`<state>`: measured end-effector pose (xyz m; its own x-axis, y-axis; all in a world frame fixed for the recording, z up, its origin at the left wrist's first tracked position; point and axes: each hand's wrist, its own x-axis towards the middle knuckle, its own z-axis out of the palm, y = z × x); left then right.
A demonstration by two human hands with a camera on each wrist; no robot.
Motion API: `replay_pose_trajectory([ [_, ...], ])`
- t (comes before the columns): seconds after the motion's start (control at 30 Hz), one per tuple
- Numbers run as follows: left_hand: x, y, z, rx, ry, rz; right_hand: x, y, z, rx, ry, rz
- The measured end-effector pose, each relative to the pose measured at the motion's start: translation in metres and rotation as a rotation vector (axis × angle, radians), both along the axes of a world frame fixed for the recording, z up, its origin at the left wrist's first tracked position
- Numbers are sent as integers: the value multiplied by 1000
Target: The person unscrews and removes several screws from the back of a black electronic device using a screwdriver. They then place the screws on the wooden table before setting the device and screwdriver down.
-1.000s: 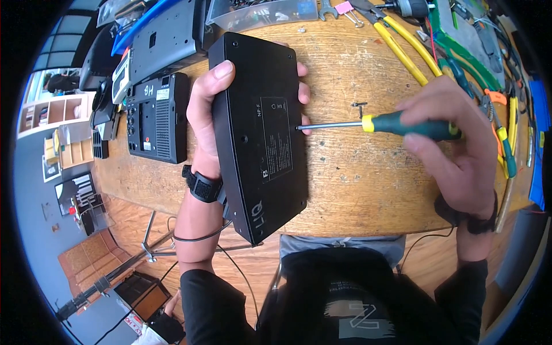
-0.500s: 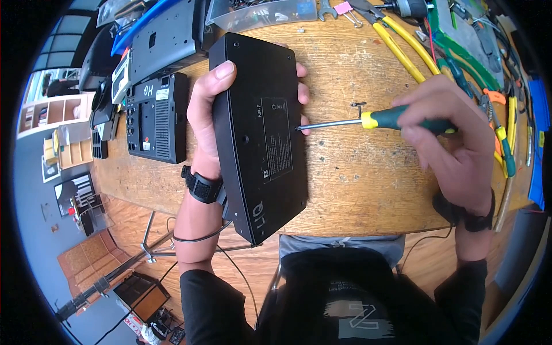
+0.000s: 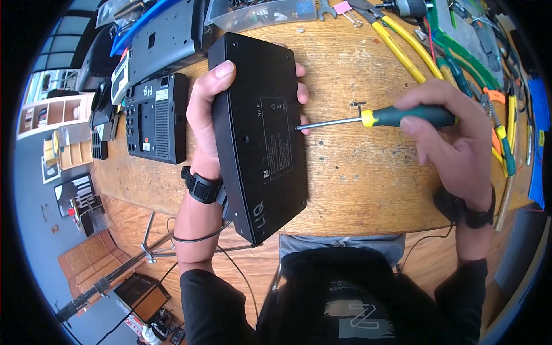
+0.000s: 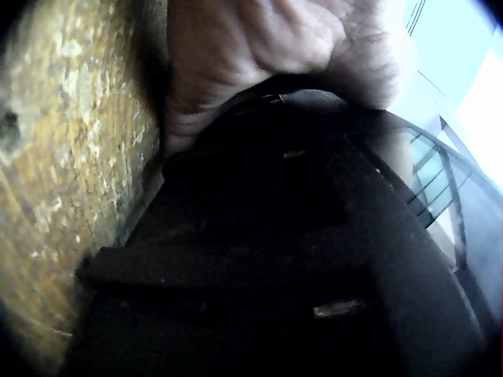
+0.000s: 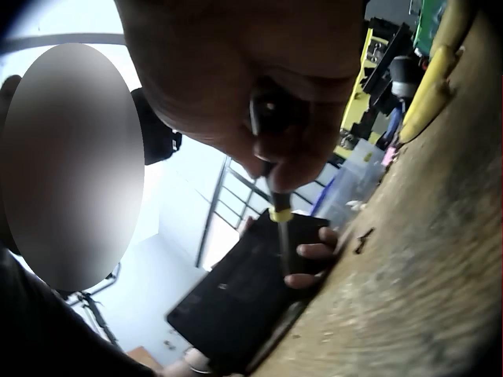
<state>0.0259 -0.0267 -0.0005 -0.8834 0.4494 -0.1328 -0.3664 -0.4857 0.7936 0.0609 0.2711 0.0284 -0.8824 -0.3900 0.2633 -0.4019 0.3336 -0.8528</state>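
Note:
A black box-shaped device (image 3: 247,184) stands tilted on edge, its printed label facing the right side of the bench. My left hand (image 3: 207,112) grips it from behind, thumb over the near edge and fingertips showing past the far edge. My right hand (image 3: 457,141) holds a screwdriver (image 3: 376,117) with a dark green handle and yellow collar, thumb and fingers round the handle. The thin shaft lies nearly level, and its tip meets the device beside the label. In the right wrist view, the shaft overlaps the device (image 5: 236,298). The left wrist view shows mostly the device's dark underside (image 4: 236,212).
Small dark screws (image 3: 359,107) lie on the worn wooden bench (image 3: 351,184). A second black device (image 3: 155,118) sits at the left, near a larger black panel (image 3: 167,54). Yellow-handled cutters (image 3: 399,52) and several tools lie at the right; a clear bin (image 3: 261,16) stands at the back.
My right hand's fingers have shifted round the screwdriver handle, uncovering more of it. The screwdriver tip stays at the same spot. My left hand and the device have hardly moved.

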Motion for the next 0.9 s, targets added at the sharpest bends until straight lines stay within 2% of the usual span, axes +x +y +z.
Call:
replay_pose_trajectory([
  [0.03,0,0,0,-3,0,5,5,-7,6,10,-119,-97],
  [0.1,0,1,0,-8,2,9,7,-9,9,34,-211,-189],
  [0.23,0,0,0,-4,-5,7,3,-15,-5,-35,52,-198],
  [0.33,0,0,0,-15,6,-2,-2,-8,-1,28,251,-57],
  [0.4,0,0,0,-19,14,-8,-3,1,3,81,233,36],
  [0.5,0,-1,0,-7,5,-3,2,2,9,101,-101,-9],
  [0.53,1,0,0,-5,-3,6,4,-2,16,122,-303,-89],
  [0.6,0,1,0,-6,-3,11,6,-6,17,97,-390,-159],
  [0.73,0,0,0,-15,4,5,8,-14,11,-53,-79,-129],
  [0.83,-1,-2,-2,-10,8,-5,0,-3,6,16,75,12],
  [0.9,-1,-2,-2,-5,8,-10,0,2,7,98,-15,38],
])
